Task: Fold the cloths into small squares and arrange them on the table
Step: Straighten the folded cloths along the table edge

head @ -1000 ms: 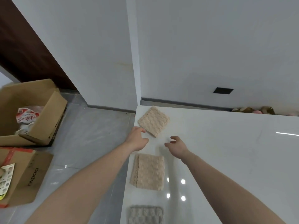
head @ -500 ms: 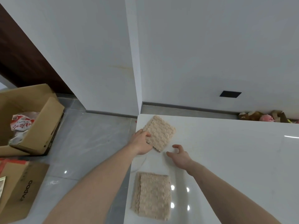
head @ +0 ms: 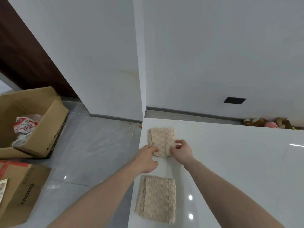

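Your far cloth, a folded beige square, lies flat at the far left corner of the white table, squared to the table's edges. Your left hand pinches its near left corner, fingers curled onto the fabric; your right hand pinches its near right corner, thumb and fingertips on the edge. Both hands hide the cloth's near edge, so you cannot see how its layers sit there. Nearer you, a second folded cloth lies along the table's left edge, apart from the first. To your left on the grey floor, an open cardboard box holds a red-and-white bag, partly hidden by the box wall. A closed box beside it is cut off by the frame. Soft toys behind the table's far edge are hard to make out.
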`<action>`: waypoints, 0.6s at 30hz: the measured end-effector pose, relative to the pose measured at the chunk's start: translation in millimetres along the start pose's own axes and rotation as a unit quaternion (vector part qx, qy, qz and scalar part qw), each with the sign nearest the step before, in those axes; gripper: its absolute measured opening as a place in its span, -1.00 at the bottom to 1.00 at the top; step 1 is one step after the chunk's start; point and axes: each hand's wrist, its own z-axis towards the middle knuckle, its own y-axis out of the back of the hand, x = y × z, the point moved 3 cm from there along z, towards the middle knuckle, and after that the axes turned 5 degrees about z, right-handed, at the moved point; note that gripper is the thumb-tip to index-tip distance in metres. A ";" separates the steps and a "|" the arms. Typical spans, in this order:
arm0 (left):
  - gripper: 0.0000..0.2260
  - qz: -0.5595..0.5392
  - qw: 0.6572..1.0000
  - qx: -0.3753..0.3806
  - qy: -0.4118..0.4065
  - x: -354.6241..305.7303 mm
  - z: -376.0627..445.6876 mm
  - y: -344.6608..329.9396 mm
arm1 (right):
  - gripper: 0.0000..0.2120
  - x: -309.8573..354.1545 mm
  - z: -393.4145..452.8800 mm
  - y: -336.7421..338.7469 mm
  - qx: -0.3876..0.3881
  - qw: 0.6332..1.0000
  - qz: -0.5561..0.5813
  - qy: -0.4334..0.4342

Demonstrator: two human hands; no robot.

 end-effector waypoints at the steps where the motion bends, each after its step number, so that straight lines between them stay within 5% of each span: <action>1: -0.40 0.001 1.000 0.001 -0.002 0.8 -4.3 -3.4 | -0.56 0.3 -3.6 -0.3 -0.003 1.000 -0.017 0.013; 10: -0.30 0.001 1.000 -0.002 0.029 4.7 -40.3 -6.3 | -0.35 -10.2 -41.4 7.4 0.024 0.992 -0.115 0.054; 18: -0.46 -0.113 0.992 -0.059 -0.010 -25.6 -173.5 -26.3 | -0.44 -39.2 -175.7 45.7 0.010 0.997 -0.008 0.076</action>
